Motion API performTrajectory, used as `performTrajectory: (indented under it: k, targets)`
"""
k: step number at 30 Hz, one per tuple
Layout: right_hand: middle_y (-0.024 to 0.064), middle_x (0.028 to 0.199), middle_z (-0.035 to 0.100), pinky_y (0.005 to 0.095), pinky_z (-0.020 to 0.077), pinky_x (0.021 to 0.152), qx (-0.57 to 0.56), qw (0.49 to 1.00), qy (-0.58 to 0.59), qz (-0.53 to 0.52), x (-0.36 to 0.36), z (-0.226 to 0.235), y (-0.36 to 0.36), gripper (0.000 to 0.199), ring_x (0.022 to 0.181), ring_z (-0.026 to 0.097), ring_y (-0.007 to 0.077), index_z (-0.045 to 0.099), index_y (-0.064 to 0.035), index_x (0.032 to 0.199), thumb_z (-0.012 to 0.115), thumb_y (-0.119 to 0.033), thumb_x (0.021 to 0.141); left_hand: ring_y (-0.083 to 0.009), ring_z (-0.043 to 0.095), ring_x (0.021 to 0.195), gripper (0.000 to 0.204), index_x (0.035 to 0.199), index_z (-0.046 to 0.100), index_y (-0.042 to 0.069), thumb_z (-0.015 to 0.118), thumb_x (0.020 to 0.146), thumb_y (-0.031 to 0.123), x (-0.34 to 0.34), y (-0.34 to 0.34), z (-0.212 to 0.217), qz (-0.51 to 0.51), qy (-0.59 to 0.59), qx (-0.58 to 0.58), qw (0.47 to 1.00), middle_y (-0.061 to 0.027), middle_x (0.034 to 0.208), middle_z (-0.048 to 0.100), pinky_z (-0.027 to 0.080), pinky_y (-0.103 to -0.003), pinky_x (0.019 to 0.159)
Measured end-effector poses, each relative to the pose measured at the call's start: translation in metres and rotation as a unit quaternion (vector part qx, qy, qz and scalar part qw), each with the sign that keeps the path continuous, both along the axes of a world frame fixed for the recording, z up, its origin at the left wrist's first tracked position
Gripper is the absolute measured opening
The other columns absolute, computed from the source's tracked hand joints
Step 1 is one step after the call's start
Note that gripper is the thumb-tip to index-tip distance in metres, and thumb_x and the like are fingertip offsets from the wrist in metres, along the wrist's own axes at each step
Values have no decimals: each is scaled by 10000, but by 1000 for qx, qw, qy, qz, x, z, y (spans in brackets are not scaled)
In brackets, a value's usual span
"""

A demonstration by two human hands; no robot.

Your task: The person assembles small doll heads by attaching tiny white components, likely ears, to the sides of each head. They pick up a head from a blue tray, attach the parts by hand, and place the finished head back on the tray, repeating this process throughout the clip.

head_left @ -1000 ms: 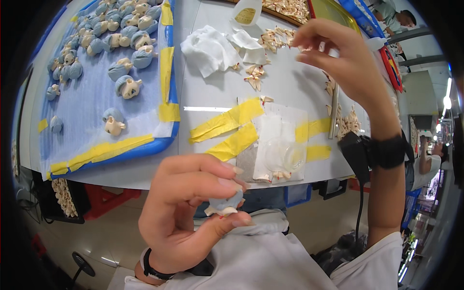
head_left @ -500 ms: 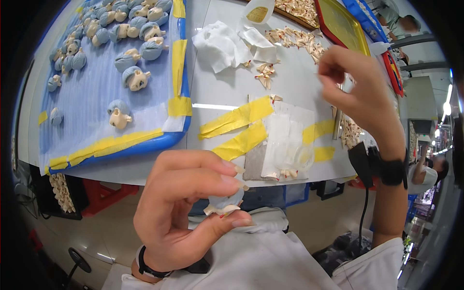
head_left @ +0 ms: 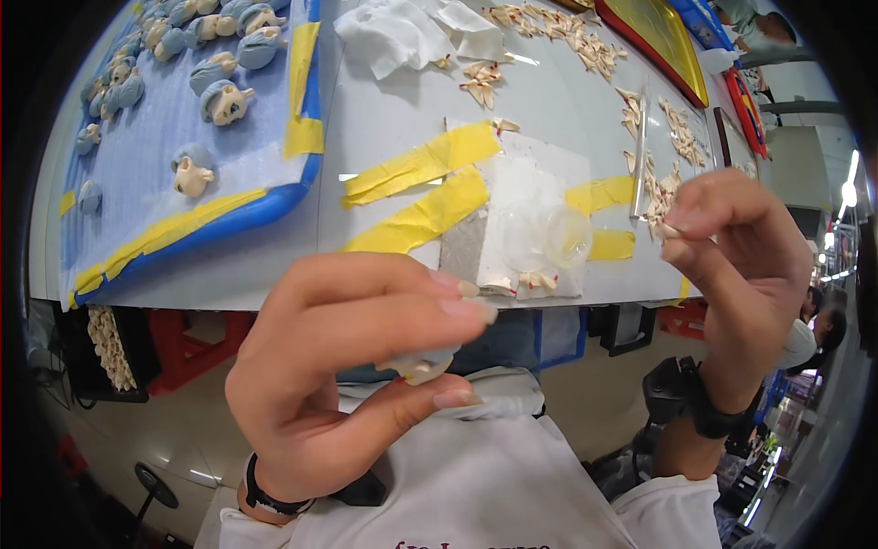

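Observation:
Between the thumb and fingers of my left hand (head_left: 320,357) is a small doll head (head_left: 428,366), pale blue and cream, largely covered by the fingers and held in front of my shirt. My right hand (head_left: 745,247) is at the table's right side, thumb and forefinger pinched on a small cream piece (head_left: 672,229), mostly hidden by the fingertips. Beside those fingertips lies a cluster of cream pointed pieces (head_left: 660,188), some with red ends. Clear round plastic dishes (head_left: 569,240) rest on a white sheet (head_left: 549,165) between the hands.
A blue-rimmed tray (head_left: 265,215) at left carries several blue-haired doll heads (head_left: 224,102). Yellow tape strips (head_left: 425,165) flank the white sheet. White cloths (head_left: 389,37) and more cream pieces (head_left: 558,32) lie farther back. A yellow-and-red tray (head_left: 654,46) stands far right.
My right hand has come down and nearer, its thumb and forefinger now pinching a small cream piece. The doll head stays in my left hand, turned slightly. The whole view has shifted.

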State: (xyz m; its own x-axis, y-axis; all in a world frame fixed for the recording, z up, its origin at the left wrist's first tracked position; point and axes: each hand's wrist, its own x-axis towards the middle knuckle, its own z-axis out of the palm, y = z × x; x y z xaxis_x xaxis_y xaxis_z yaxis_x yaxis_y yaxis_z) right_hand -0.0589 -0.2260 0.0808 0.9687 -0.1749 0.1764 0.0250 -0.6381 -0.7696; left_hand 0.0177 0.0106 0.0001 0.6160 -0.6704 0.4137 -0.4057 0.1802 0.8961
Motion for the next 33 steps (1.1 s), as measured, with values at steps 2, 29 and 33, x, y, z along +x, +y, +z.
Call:
performTrajectory:
  k: [2,29,33]
  targets:
    - [96,818,544,255,393,754,-33,999,-10,29,7,-5,6,198,817,517,171,548,11,778,596,134,630,-221,570,878,453,987,501,21,762,616,9,-2,0,1,-8,0,9,1000,-143,1010,488,509,-259,682]
    - [93,744,523,286,366,653,-269,958,-5,98,21,-6,24,188,718,489,208,531,-10,685,596,107,552,-237,582,835,103,764,586,36,664,719,-13,-8,-7,-8,-96,275,-147,945,-171,1012,482,497,-286,691]
    - [95,747,526,290,367,651,-271,956,-16,113,21,-5,22,182,712,490,213,537,-9,690,608,96,561,-230,588,818,196,877,534,17,667,751,85,-18,-11,0,-41,336,-141,930,-164,1038,443,510,-256,602]
